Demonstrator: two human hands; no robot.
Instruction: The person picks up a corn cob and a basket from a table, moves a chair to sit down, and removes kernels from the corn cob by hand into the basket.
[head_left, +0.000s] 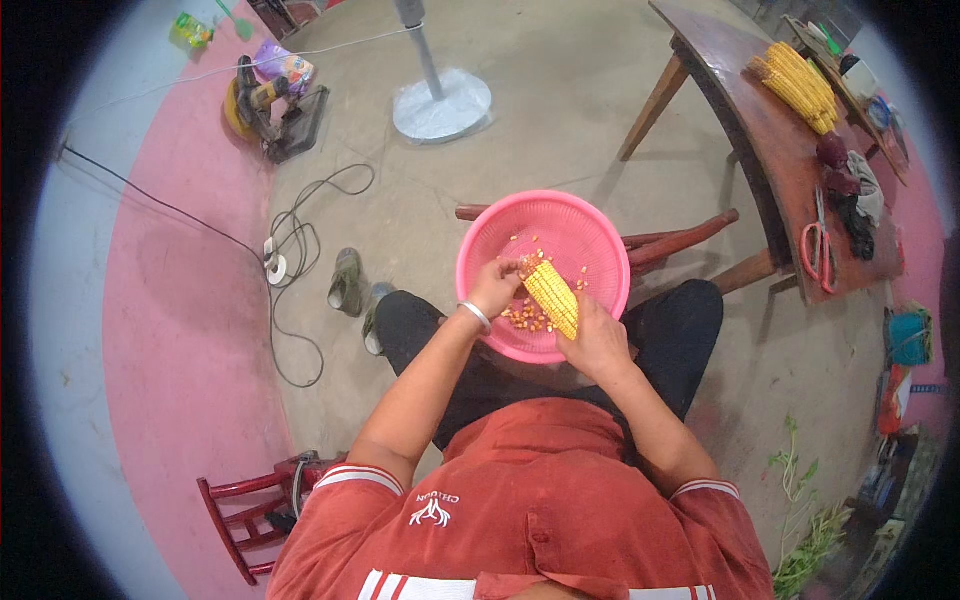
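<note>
Over a pink plastic basket (545, 201), my right hand (598, 335) is closed around the lower part of a yellow corn cob (552, 295). The cob's other end, where kernels are off and reddish core shows, points up and left. My left hand (498, 286), with a silver bangle on its wrist, has its fingertips at that end; whether they pinch a kernel cannot be told. Loose corn kernels (529, 316) lie in the basket, mostly below the cob, with a few near its far and right sides. The basket is between my knees.
At the right, a wooden table (720, 45) holds several corn cobs (801, 84), red-handled scissors (827, 257) and dark cloth. A fan base (442, 105) stands ahead. A cut-off saw (262, 105), a coiled cable (300, 229) and shoes (346, 283) are at left. A red chair (247, 517) lies lower left.
</note>
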